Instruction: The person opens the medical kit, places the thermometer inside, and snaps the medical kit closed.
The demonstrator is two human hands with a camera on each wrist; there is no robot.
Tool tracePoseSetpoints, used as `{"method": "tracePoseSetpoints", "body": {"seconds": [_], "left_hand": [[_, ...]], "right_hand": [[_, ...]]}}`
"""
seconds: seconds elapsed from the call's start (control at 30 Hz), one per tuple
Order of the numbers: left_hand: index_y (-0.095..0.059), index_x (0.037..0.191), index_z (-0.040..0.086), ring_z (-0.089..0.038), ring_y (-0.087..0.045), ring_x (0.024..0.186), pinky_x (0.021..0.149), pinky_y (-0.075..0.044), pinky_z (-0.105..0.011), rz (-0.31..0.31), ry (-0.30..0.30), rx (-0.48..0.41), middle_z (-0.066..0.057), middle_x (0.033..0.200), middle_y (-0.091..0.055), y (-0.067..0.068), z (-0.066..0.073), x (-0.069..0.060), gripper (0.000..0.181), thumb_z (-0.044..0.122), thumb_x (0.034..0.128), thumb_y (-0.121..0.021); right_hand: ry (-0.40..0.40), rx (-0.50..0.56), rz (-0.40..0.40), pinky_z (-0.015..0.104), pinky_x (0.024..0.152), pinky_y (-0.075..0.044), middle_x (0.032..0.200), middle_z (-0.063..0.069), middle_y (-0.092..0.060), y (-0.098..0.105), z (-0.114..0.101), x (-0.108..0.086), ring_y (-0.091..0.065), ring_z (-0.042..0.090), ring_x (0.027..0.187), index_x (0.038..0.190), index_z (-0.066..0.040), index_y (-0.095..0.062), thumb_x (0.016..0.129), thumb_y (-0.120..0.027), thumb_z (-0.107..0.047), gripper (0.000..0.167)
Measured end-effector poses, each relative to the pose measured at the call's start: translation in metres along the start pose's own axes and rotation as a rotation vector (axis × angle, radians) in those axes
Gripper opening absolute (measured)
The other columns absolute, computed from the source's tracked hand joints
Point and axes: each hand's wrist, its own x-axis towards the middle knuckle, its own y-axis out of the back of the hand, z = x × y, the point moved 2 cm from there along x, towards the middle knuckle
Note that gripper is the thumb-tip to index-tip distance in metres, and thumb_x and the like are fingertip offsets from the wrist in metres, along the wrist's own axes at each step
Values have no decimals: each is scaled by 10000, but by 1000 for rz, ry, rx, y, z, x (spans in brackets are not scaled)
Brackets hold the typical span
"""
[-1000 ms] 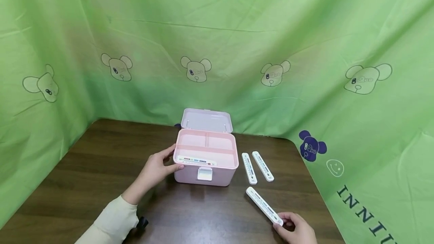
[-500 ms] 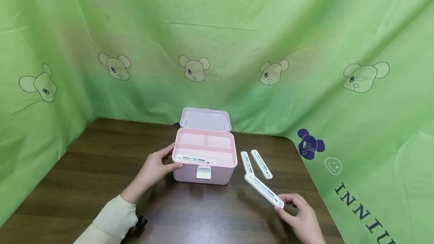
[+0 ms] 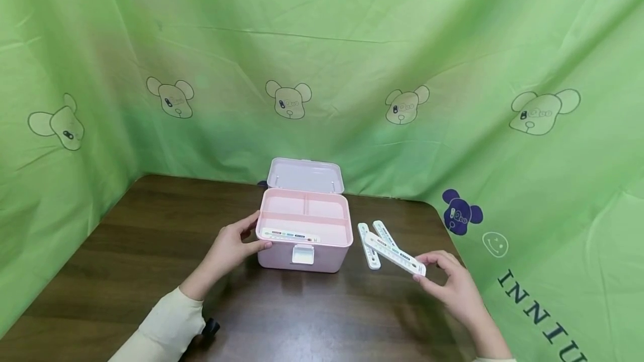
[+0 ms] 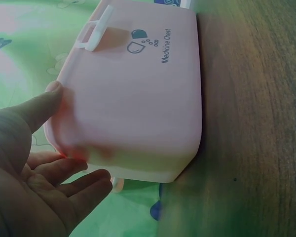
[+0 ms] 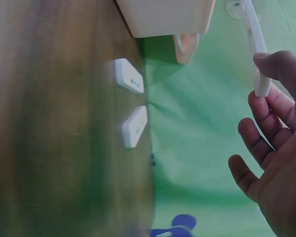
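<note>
Probably for steadiness, left hand (image 3: 228,249) pinches the pink box (image 3: 280,258) at near left corner, while right hand (image 3: 451,281) pinches a white bar (image 3: 394,254) by one end.

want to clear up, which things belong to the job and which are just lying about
Likely part of the job:
pink box, gripped by left hand
white strip pinched by right hand
strip inside the box
two other strips

Apparently just around it:
green printed cloth
wooden table
</note>
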Motion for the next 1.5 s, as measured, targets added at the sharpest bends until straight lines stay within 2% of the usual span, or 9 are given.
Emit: {"method": "tracePoseSetpoints", "body": {"seconds": [0.2, 0.47, 0.67, 0.87, 1.03, 1.27, 1.5], "left_hand": [[-476, 1527, 54, -312, -605, 1294, 1041, -528, -456, -2, 16, 7, -139, 1486, -559, 0, -2, -1, 872, 351, 815, -883], [-462, 1532, 42, -322, -604, 1296, 1043, -526, -464, -9, 16, 6, -145, 1485, -559, 1, -4, -1, 881, 366, 825, -873], [-465, 1531, 47, -324, -598, 1303, 1048, -521, -474, -7, 14, -8, -146, 1487, -556, 2, -1, 0, 876, 343, 819, -880], [-460, 1534, 41, -330, -600, 1298, 1047, -518, -492, -11, 3, -8, -148, 1483, -560, 1, -2, 1, 874, 351, 828, -873], [-462, 1532, 36, -332, -600, 1298, 1045, -519, -495, -11, -4, -12, -149, 1480, -562, 0, -2, 1, 874, 343, 826, -875], [-465, 1535, 58, -324, -601, 1299, 1045, -522, -487, -13, 2, -6, -146, 1482, -562, 0, -1, 1, 873, 348, 822, -877], [-464, 1534, 56, -327, -592, 1310, 1052, -516, -486, -15, 20, -8, -150, 1495, -546, 1, 2, 1, 875, 343, 820, -880]], "right_hand": [[56, 2, -45, 82, 949, -392, 1055, -26, -708, 3, -1, 24, -549, -12, 1033, 1056, -170, -733, 750, -883, -11, 376], [74, -25, -131, 73, 973, -353, 1076, -46, -703, 8, -8, 58, -545, -2, 1056, 1061, -184, -732, 772, -879, -47, 352], [114, -95, -193, 207, 954, -419, 1089, -91, -691, 8, -14, 81, -543, 43, 1075, 1079, -231, -732, 797, -872, -92, 345], [181, -142, -254, 332, 934, -461, 1067, -83, -697, 2, -24, 100, -584, 138, 1054, 1052, -210, -742, 801, -868, -117, 296], [197, -189, -320, 436, 924, -483, 1059, -84, -695, -4, -30, 116, -596, 174, 1044, 1050, -215, -735, 806, -862, -124, 290], [264, -267, -396, 477, 918, -445, 1020, -93, -688, -10, -39, 133, -602, 204, 1015, 1043, -213, -747, 808, -863, -161, 267], [287, -294, -475, 463, 931, -403, 969, -112, -674, -17, -49, 145, -596, 189, 1000, 1038, -216, -770, 820, -859, -201, 237]]}}
